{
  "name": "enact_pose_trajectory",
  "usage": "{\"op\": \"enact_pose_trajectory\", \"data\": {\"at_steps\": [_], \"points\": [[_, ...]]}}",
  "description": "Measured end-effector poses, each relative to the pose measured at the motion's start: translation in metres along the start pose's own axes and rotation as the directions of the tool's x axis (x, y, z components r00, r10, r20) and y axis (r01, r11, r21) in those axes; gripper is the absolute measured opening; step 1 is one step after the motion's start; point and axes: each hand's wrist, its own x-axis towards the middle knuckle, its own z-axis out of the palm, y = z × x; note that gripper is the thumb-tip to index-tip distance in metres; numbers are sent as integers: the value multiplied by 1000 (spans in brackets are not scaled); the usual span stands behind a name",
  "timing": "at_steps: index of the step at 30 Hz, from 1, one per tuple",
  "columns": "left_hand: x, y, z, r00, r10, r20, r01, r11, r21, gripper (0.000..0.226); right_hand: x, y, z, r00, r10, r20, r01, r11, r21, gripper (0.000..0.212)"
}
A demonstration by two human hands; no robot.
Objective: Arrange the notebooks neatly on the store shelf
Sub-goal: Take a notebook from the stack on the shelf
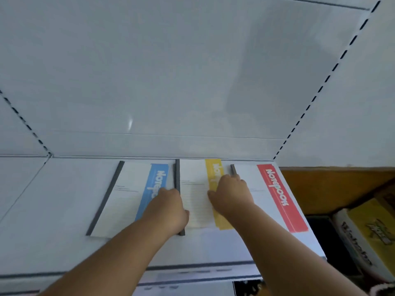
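From the head view, both arms reached forward over a white shelf (53,199). Three notebooks lay flat in a row at the back of it, side by side.

The left hand (168,207) lay on the right edge of the blue notebook (128,195), beside the dark spine of the middle one. Its knuckles were up and its fingers were curled down. I could not tell if the fingers were gripping the edge or only pushing on it, for the fingertips were hidden.

The right hand (229,194) lay flat on the yellow notebook (197,197), over its yellow stripe. Its fingers were stretched out and pressed on the cover. The fingertips reached the far right edge, just beside the dark spine of the red notebook (275,195). The thumb pointed left over the lined white part.

The red notebook lay to the right of those fingers, and no hand touched its red stripe.

Some boxes (363,233) sat low down past the shelf's right end.
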Motion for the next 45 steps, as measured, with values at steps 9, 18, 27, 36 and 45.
{"op": "enact_pose_trajectory", "data": {"at_steps": [9, 18, 27, 36, 45], "points": [[-31, 11, 9, 998, -43, 41, 41, 998, 55, 86, -16, 8, -2, 996, -84, 21, 85, 996, -16, 44], [-18, 21, 3, 988, -142, -60, 139, 990, -37, 74, -22, 13, -2, 993, -95, 66, 97, 995, -15, 41], [-49, -7, -14, 993, -63, -104, 55, 995, -83, 59, -59, -22, -12, 980, -164, -110, 154, 984, -91, 56], [-192, -269, -89, 874, -150, -463, 18, 961, -277, 35, -167, -258, 43, 813, -519, -263, 561, 820, 116, 49], [-362, -539, -145, 604, -513, -610, 277, 853, -442, 22, -327, -554, 123, 448, -852, -272, 887, 386, 253, 50]]}}
